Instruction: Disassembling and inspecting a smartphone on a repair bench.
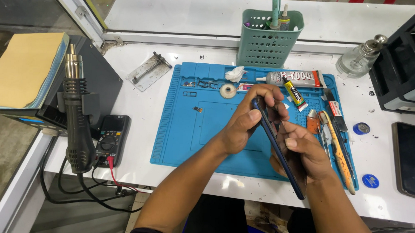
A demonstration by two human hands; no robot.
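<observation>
I hold a dark blue smartphone (276,144) edge-on over a blue work mat (185,126). My left hand (251,117) grips the phone's upper end, thumb on its near edge and fingers curled over the top. My right hand (303,152) clasps the lower half from the right side, thumb resting on the rim. The phone tilts from upper left to lower right, and its faces are hidden from me.
On the mat lie a large glue tube (300,79), a small yellow glue tube (294,94), a tape roll (227,90), and tweezers and cutters (339,148). A green tool basket (268,38) stands behind. A hot-air gun (76,121) and a multimeter (111,140) sit left; another phone (412,160) lies right.
</observation>
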